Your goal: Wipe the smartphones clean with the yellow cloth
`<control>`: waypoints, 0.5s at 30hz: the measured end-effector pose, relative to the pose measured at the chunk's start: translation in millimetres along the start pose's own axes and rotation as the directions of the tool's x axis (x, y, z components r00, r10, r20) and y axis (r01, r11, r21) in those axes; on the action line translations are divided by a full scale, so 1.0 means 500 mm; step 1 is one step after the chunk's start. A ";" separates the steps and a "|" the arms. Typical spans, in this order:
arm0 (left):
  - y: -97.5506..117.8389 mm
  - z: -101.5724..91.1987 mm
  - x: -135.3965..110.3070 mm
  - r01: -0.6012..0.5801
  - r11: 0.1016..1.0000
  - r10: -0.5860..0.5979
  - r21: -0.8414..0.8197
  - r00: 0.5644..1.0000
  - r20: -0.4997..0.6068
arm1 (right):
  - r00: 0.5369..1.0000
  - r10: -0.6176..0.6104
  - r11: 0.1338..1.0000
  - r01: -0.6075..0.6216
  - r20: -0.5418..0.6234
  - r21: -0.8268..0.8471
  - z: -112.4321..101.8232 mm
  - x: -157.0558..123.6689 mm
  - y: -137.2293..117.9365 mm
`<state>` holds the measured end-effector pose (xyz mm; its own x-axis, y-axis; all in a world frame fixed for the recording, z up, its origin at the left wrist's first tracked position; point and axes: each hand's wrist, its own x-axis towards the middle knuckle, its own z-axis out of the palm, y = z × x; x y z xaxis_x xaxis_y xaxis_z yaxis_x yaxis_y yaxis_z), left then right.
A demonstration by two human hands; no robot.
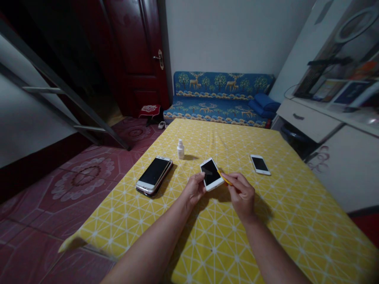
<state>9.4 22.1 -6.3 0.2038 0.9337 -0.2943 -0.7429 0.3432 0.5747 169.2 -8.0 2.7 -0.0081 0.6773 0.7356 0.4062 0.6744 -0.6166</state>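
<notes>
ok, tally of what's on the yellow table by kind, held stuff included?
Single phones: 2, the held phone in the left hand and the white phone lying to the right
Stacks: 1, the phone stack, seemingly two phones, not certain
Bottles: 1, the white bottle
Tools: 1, the yellow tool in the right hand
Total: 5, stack counted as one

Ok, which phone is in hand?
The middle white phone, gripped by the left hand, yellow tool at its edge; the stacked phones and rightmost phone lie untouched.
</notes>
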 end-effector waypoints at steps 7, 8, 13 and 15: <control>-0.001 0.008 0.001 -0.052 0.996 0.048 -0.068 0.997 -0.067 | 0.995 -0.094 0.987 0.091 -0.019 -0.133 0.008 -0.003 0.002; 0.000 0.011 0.000 -0.047 0.996 0.042 -0.072 0.997 -0.072 | 0.994 -0.103 0.984 0.099 -0.019 -0.147 0.008 -0.004 0.003; 0.003 0.016 -0.001 -0.003 0.995 -0.006 -0.095 0.996 -0.094 | 0.989 -0.147 0.970 0.146 0.012 -0.196 0.009 -0.003 0.003; 0.002 0.015 0.001 0.005 0.994 -0.016 -0.112 0.996 -0.090 | 0.985 -0.167 0.962 0.169 0.028 -0.214 0.009 -0.003 0.003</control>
<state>13.5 23.7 -0.3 0.1570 0.9153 -0.3709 -0.8086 0.3348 0.4838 165.8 -6.7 -0.4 -0.1012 0.5627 0.8204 0.5850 0.7007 -0.4084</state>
